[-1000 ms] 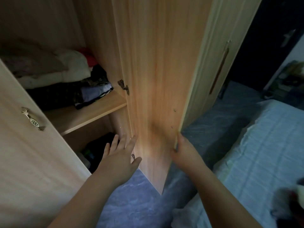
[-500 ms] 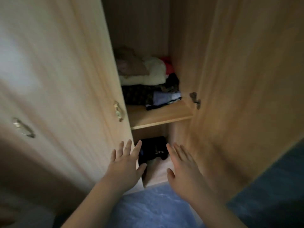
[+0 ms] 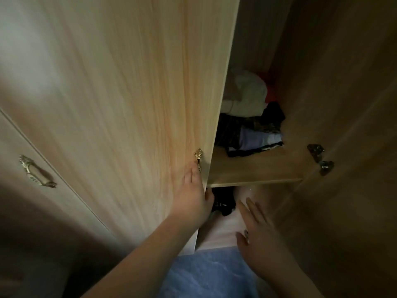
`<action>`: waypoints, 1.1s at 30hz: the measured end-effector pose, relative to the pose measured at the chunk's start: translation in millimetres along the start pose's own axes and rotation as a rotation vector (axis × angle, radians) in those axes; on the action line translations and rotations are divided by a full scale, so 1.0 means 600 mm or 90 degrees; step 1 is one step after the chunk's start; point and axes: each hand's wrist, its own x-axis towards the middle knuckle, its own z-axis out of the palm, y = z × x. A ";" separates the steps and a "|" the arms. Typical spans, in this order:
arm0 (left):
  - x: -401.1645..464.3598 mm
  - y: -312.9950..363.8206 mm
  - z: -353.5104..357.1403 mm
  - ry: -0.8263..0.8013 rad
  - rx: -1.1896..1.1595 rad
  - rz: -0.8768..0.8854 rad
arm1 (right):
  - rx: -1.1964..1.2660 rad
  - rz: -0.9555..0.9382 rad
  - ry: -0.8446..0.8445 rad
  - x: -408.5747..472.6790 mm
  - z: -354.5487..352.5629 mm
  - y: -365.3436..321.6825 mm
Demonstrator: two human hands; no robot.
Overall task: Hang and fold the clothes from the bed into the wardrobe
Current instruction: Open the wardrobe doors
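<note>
Blue marbled floor [image 3: 206, 274] lies nearer me than my right fingers [image 3: 250, 208], running back under both my wrists. Just beyond those fingertips, a little to their left, sits a black bundle [image 3: 223, 203], too dark for me to tell what it is.

No readable text, label or number anywhere.

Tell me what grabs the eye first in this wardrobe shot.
The big pale door fills the left, with the left hand flat on its edge just below a gold handle. Right of it, folded clothes sit piled on the shelf, and the right hand reaches in underneath, open.
</note>
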 end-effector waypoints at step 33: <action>-0.592 -0.099 -0.222 0.265 -0.114 -0.281 | 0.009 -0.326 -0.158 -0.388 0.101 -0.273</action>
